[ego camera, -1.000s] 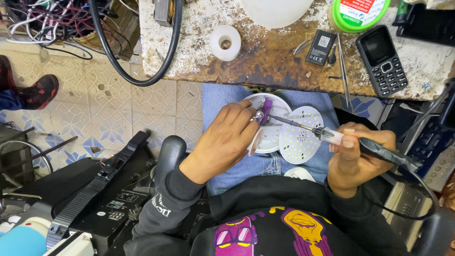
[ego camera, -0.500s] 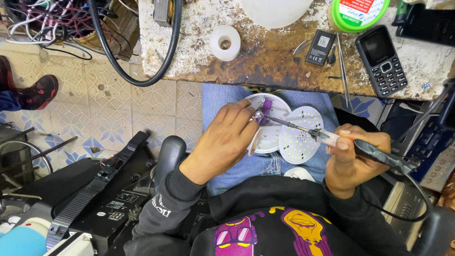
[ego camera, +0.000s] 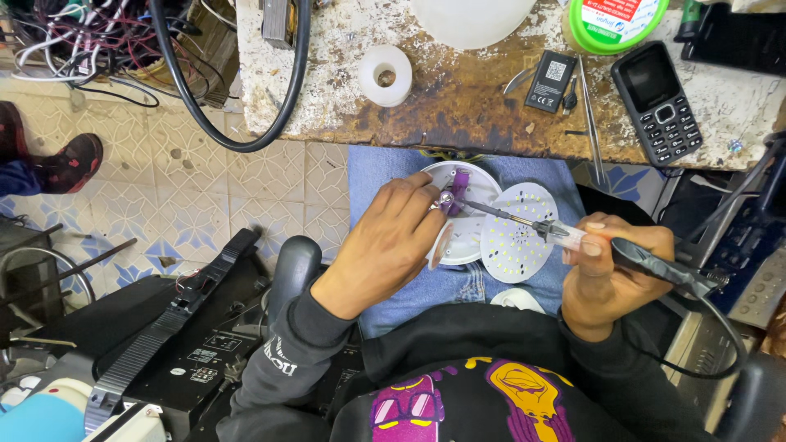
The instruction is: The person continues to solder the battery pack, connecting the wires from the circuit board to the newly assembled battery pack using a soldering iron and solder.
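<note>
My left hand grips a white round lamp housing over my lap, its fingers pinching a small purple part at the top of the housing. My right hand holds a soldering iron with a black handle and cord, and its thin tip reaches left to the purple part. A white round LED board dotted with several small yellow chips lies beside the housing, under the iron's shaft. Both rest over a blue cloth on my knees.
A worn workbench carries a white tape roll, a black battery, tweezers, a black keypad phone, a green-rimmed tub and a white dome. A black cable loop hangs left. Black equipment cases sit on the tiled floor.
The iron's tip has edged slightly along the purple part while both hands keep the same grips. Nothing else has moved.
</note>
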